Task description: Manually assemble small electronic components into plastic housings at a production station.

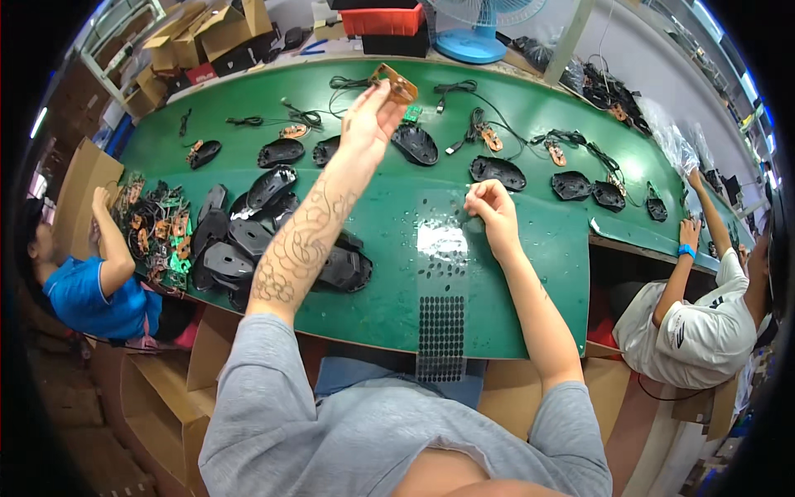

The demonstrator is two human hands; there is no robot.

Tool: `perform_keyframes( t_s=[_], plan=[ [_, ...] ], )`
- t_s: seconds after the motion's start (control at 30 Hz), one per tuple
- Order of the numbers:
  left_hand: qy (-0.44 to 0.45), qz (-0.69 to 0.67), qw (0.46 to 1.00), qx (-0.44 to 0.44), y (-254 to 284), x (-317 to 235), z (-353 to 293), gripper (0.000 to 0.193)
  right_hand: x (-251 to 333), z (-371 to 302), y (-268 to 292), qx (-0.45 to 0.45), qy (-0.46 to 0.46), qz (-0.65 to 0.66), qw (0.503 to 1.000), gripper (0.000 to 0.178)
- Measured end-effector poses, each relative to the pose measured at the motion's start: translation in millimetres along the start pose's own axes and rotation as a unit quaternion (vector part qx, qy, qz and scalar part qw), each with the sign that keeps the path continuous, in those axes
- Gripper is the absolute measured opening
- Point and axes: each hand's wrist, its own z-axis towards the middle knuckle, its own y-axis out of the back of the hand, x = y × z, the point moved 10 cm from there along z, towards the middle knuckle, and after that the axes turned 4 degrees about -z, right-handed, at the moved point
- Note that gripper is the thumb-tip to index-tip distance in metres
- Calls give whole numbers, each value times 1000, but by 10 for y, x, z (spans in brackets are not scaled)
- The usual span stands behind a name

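Observation:
My left hand is raised over the far middle of the green bench, fingers closed on a brown circuit board. A black cable lies on the bench just behind that board. Below it rests a black mouse shell beside a small green circuit board. My right hand is pinched above the right side of a clear sheet; whatever sits between its fingertips is too small to make out. Rows of black oval pads cover the sheet's near part, which overhangs the bench edge.
Black mouse shells are heaped left of me, beside a pile of circuit boards with cables. More shells and cabled boards stretch along the bench. One person works at left, another at right. A blue fan stands behind.

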Motion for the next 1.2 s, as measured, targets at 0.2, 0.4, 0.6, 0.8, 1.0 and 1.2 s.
perform_keyframes(
  t_s=[0.2,0.4,0.6,0.8,1.0,1.2],
  plan=[
    [94,59,994,-25,81,564,-802,29,-67,-44,49,-27,-84,174,981,14],
    [37,303,952,29,92,702,-1161,35,-213,-97,85,-50,-125,299,945,15],
    [73,297,950,65,138,941,-1353,35,-202,-111,129,-77,-121,316,938,15],
    [83,341,933,79,132,926,-1395,33,-185,-119,7,-41,-102,269,957,16],
    [80,331,937,76,116,887,-1411,32,-184,-150,-83,-32,-110,277,954,18],
    [78,332,937,75,131,897,-1417,29,-181,-155,-118,-25,-112,286,951,20]
  ],
)
